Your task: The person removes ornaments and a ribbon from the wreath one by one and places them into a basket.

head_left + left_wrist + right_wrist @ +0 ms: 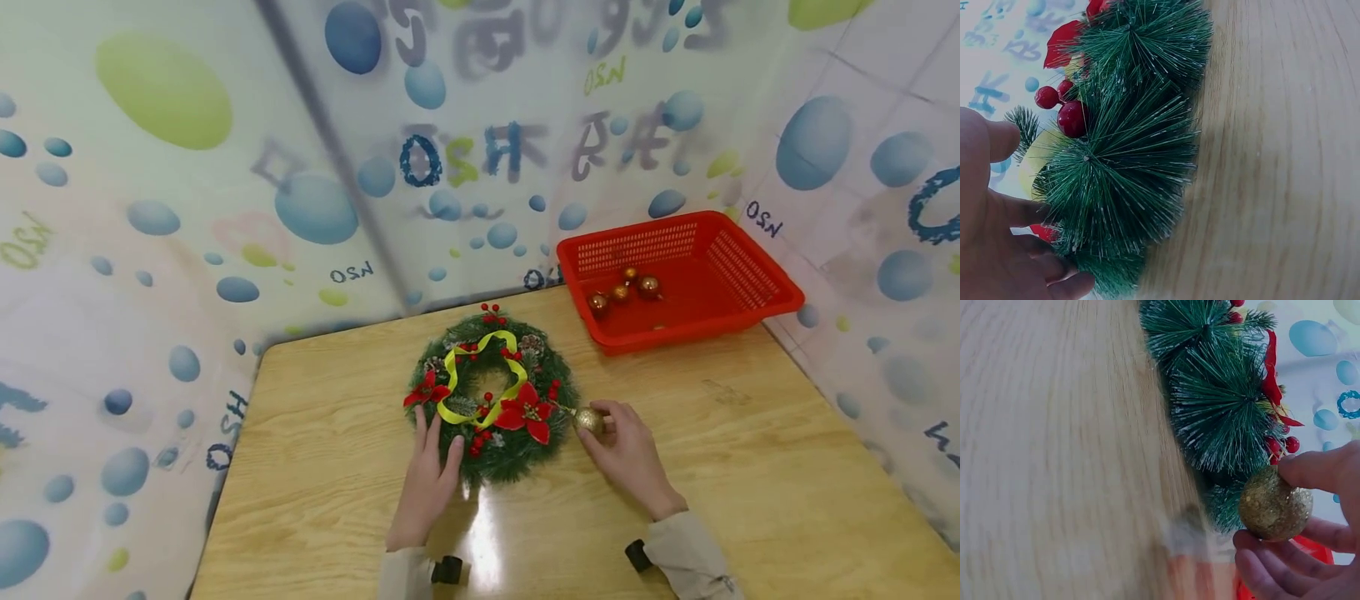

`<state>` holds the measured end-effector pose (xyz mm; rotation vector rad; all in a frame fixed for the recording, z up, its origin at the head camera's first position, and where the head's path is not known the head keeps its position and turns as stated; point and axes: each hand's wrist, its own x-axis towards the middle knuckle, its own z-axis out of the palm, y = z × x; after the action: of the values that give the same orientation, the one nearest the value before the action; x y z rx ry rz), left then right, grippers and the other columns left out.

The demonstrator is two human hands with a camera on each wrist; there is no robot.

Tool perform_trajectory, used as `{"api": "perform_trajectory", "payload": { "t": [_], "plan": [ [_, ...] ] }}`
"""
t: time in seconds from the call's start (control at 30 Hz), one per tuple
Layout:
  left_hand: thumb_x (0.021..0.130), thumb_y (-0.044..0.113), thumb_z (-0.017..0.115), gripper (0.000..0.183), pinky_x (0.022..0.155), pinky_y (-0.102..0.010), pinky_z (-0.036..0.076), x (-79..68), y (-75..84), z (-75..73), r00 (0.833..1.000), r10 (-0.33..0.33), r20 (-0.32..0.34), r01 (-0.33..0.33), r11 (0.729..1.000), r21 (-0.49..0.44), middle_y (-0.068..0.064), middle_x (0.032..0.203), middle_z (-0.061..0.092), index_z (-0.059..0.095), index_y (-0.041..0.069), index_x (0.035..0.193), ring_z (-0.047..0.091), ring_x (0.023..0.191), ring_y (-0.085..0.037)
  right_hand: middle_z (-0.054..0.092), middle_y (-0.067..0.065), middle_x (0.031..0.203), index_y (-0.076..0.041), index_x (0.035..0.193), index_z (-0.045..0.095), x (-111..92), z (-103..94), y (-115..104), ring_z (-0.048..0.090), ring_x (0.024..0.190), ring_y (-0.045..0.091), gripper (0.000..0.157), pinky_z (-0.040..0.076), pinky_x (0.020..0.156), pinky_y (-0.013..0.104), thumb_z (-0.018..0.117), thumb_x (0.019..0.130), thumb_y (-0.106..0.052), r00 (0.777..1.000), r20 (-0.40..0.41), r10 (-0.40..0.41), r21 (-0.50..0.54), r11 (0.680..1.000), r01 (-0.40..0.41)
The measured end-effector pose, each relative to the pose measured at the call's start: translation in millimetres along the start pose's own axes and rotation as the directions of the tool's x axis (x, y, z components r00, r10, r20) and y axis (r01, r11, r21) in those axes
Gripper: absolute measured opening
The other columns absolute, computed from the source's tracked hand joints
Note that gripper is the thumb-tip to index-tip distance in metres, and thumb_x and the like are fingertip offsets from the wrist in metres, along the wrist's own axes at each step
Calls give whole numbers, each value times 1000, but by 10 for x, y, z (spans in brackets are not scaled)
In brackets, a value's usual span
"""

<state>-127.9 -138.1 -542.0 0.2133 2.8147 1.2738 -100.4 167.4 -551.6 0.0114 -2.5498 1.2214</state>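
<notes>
A green Christmas wreath [517, 467] lies on the table, trimmed with red poinsettias [525, 412], red berries [1072, 119], pinecones and a wavy yellow ribbon [448, 367]. At its lower left side, my left hand [429, 482] rests on the greenery with fingers extended. My right hand [628, 454] pinches a glittery gold bauble [1275, 503] between thumb and fingers, at the wreath's right edge beside the larger poinsettia. A thin gold string runs from the bauble toward the wreath; whether it is fastened there I cannot tell.
A red plastic basket [712, 329] stands at the back right of the table, holding several gold baubles [648, 287]. The wooden table [322, 467] meets a wall covering [300, 275] with blue and green spots behind, and similar walls flank both sides.
</notes>
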Motion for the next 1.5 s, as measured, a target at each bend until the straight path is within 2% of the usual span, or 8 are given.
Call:
{"api": "perform_trajectory", "payload": {
  "t": [0.3, 0.67, 1.0, 1.5],
  "plan": [
    [108, 47, 42, 71, 121, -64, 25, 5, 14, -22, 1000, -10, 18, 10, 1000, -10, -12, 172, -7, 23, 4, 161, 12, 155, -42, 64, 15, 114, 0, 126, 63, 119, 1, -91, 69, 91, 26, 43, 62, 76, 41, 79, 89, -13, 997, -29, -66, 50, 996, 67],
    [109, 45, 41, 70, 121, -65, 24, 6, -5, -29, 1000, 3, 22, -3, 1000, -10, -13, 171, -8, 23, 1, 160, 10, 155, -43, 64, 19, 112, 3, 125, 62, 242, -2, -170, 69, 92, 32, 42, 62, 76, 45, 78, 90, -13, 998, -38, -54, 83, 995, 57],
    [109, 45, 42, 70, 120, -65, 27, 8, -26, -5, 1000, 21, 15, -21, 1000, -7, -15, 171, -4, 25, 0, 160, 15, 154, -45, 66, 19, 110, 3, 124, 63, 364, -119, -234, 70, 90, 32, 41, 63, 74, 44, 79, 88, -10, 991, -92, -101, 86, 990, 109],
    [109, 45, 41, 70, 118, -67, 27, -27, -43, -14, 1000, 20, 10, -20, 1000, 0, -13, 171, -6, 24, 2, 161, 17, 153, -47, 62, 19, 111, 2, 131, 60, 696, -332, -356, 68, 92, 32, 45, 62, 79, 49, 76, 92, -16, 989, -86, -124, 53, 990, 129]
  ]
}}
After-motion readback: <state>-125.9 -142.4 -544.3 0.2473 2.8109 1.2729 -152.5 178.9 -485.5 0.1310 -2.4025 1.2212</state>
